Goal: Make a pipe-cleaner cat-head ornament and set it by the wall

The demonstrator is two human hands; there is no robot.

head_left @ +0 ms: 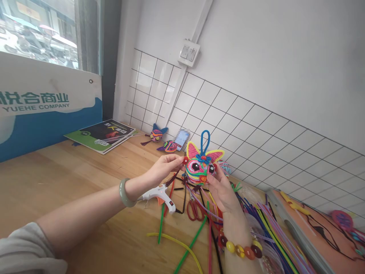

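Note:
A colourful animal-head ornament (pixel 196 173), wound in striped pipe cleaners, is held up over the table. It has pink ears edged in yellow, black shiny eyes, an orange nose and a blue hanging loop (pixel 205 140). My left hand (pixel 165 167) pinches a small red disc (pixel 185 161) at the ornament's left side, where a dark tassel (pixel 172 177) hangs. Around its right side my right hand (pixel 224 190) is closed, thumb on the front near the nose. Below lie a white hot glue gun (pixel 159 194) and red-handled scissors (pixel 195 209).
Loose pipe cleaners (pixel 191 243) spread across the wooden table (pixel 99 213), with a thick bundle (pixel 273 228) at right. Two similar ornaments and a phone (pixel 181 140) stand near the wire grid (pixel 216 102). A book (pixel 102 135) lies back left; a yellow tool (pixel 295 203) lies right.

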